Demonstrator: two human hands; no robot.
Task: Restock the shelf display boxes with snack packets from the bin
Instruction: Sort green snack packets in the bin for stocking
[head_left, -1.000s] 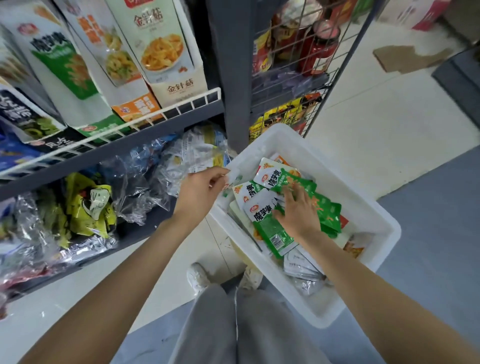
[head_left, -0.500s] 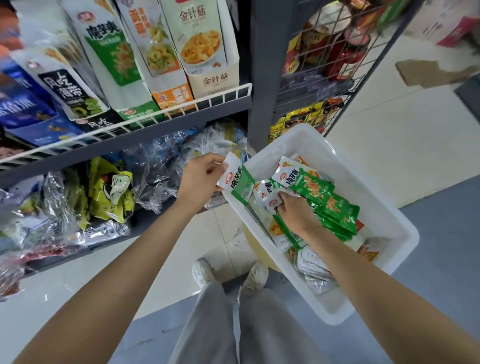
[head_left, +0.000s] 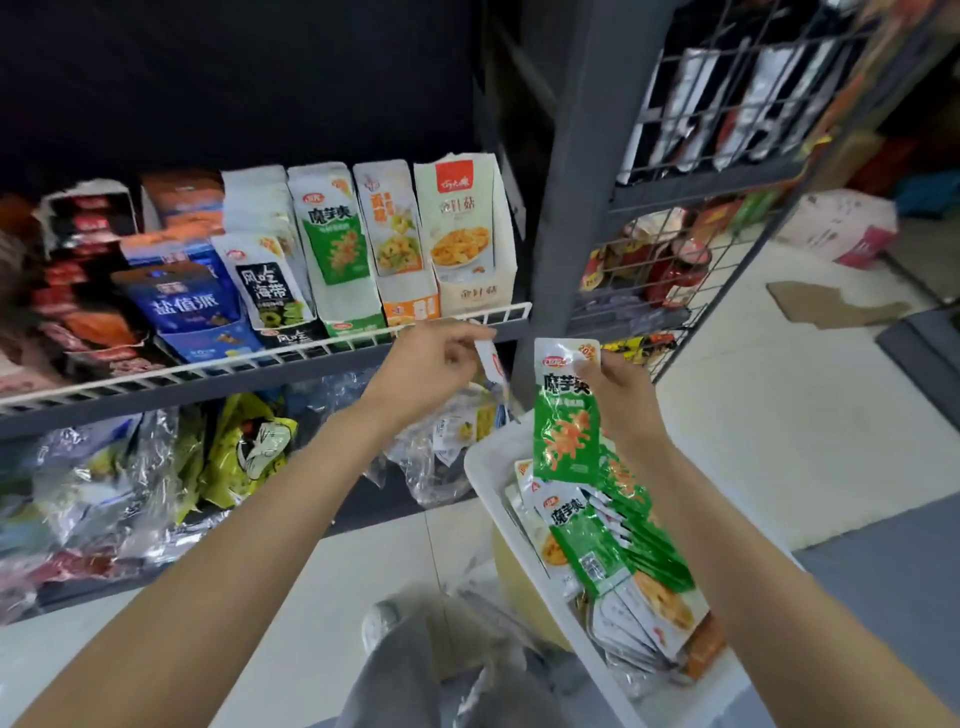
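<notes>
We have both hands up in front of the shelf rail. Right hand grips 1 green snack packet upright, fingers curled behind it, thumb on its front near the top; the packet hangs above the white bin. Left hand pinches a second packet by its top edge, seen edge-on and blurred, so we can't read its label. It sits just below the rail, left of the green one. The matching green display box stands on the shelf between a black-labelled box and an orange-based box. More green packets lie piled in the bin with pale packets beneath.
</notes>
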